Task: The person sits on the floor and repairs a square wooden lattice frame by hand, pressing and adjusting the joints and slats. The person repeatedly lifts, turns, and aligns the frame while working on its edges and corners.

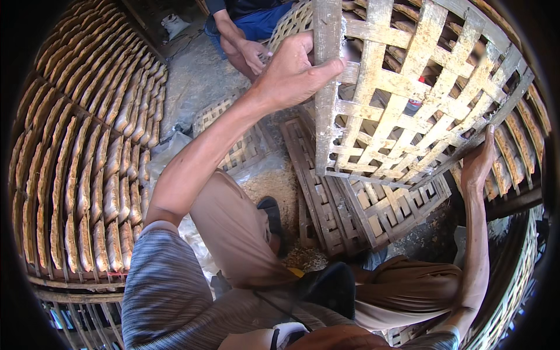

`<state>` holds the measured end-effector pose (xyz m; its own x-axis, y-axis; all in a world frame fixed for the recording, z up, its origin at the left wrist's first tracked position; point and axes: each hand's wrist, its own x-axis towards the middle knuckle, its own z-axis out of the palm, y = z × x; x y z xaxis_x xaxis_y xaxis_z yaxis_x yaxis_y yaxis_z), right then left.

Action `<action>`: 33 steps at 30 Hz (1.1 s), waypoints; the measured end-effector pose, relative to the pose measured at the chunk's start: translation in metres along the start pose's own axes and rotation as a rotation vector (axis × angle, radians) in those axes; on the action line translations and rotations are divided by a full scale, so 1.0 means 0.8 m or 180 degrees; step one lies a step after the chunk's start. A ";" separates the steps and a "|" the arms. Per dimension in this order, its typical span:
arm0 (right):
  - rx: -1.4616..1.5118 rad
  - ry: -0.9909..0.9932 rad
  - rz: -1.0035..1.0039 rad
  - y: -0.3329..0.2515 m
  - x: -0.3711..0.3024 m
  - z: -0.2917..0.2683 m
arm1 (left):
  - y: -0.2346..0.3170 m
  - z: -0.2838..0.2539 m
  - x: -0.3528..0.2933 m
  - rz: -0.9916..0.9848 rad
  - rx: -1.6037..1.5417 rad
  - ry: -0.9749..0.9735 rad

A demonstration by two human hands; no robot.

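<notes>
A woven bamboo lattice tray (pixel 423 41) with a wooden frame is held up and tilted before me at the upper right. My left hand (pixel 294 73) grips its left frame bar, thumb on the near side and fingers wrapped behind. At the tray's lower right edge, my right hand (pixel 479 157) is closed around the frame, its fingers partly hidden. Pale crumbs and brown stains mark the slats. Below it, more lattice trays (pixel 402 217) lie stacked on the floor, partly covered by the raised one. A small red and dark object (pixel 413 107) shows through the gaps.
Racks of whitish-brown slabs (pixel 111 192) in rows fill the left side; similar slabs (pixel 513 140) stand at the right. Across from me sits a person in blue shorts (pixel 256 23). Another woven tray (pixel 236 143) and clear plastic lie near brown crumbs (pixel 271 189) on the floor.
</notes>
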<state>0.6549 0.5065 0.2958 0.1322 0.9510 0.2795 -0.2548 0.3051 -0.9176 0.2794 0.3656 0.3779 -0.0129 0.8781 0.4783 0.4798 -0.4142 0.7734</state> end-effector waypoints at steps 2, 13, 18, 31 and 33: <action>0.0001 0.0011 -0.0011 -0.005 -0.004 0.012 | 0.003 0.002 0.004 0.0064 -0.0023 0.0207; -0.0450 0.0044 -0.0265 0.007 0.003 0.001 | 0.009 -0.014 0.013 0.0197 -0.0327 0.0037; -0.0426 -0.0002 -0.0181 0.011 0.005 -0.003 | 0.003 -0.009 0.015 -0.0132 0.0434 -0.0035; -0.0356 0.0024 -0.0178 0.004 0.001 0.003 | 0.023 -0.021 0.020 -0.0373 0.0365 -0.0235; -0.0371 0.0008 -0.0181 0.007 0.005 -0.003 | 0.018 -0.019 0.020 -0.0632 0.0285 -0.0134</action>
<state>0.6565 0.5117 0.2910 0.1456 0.9321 0.3315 -0.1339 0.3506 -0.9269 0.2732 0.3701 0.4029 -0.0792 0.9503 0.3012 0.5476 -0.2110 0.8097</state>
